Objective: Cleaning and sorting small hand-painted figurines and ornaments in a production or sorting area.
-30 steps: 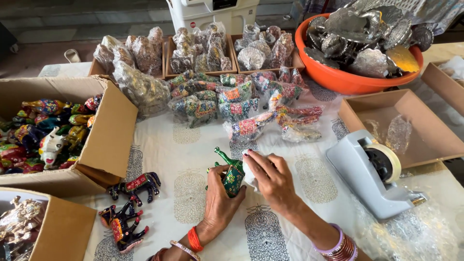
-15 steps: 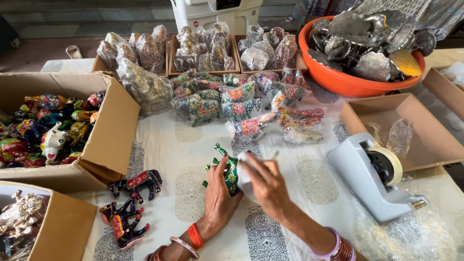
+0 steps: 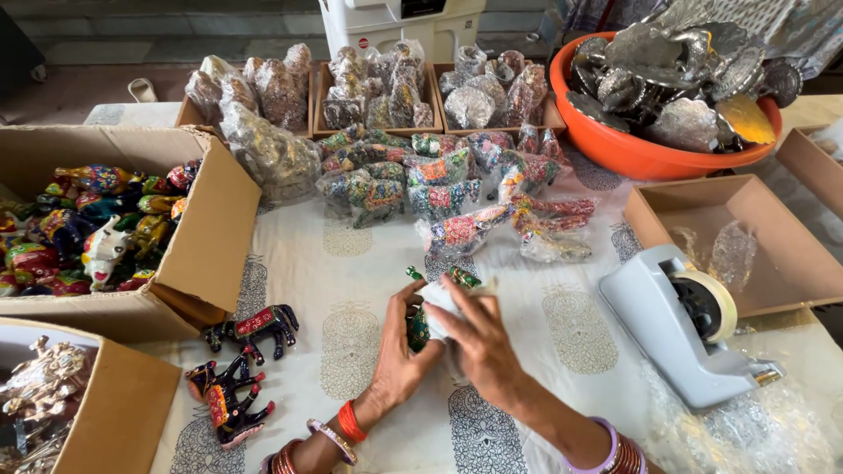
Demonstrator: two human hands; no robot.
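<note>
A small green painted animal figurine [image 3: 418, 326] sits between both hands, partly wrapped in clear bubble wrap [image 3: 439, 298]. My left hand [image 3: 399, 355] cups the figurine from below and the left. My right hand [image 3: 479, 338] lies over the wrap and presses it around the figurine, hiding most of it. Only the green head and a bit of the body show. Both hands rest low over the white patterned tablecloth [image 3: 351, 263].
A grey tape dispenser [image 3: 680, 320] stands to the right. Two painted figurines [image 3: 237, 369] lie left of my hands. Cardboard boxes [image 3: 206, 237] of painted figurines sit left, wrapped figurines [image 3: 439, 184] lie ahead, an orange bowl [image 3: 632, 149] of silver pieces back right.
Both hands have stayed on the figurine and turned it slightly. The right hand has pulled the wrap further over it, so less green shows.
</note>
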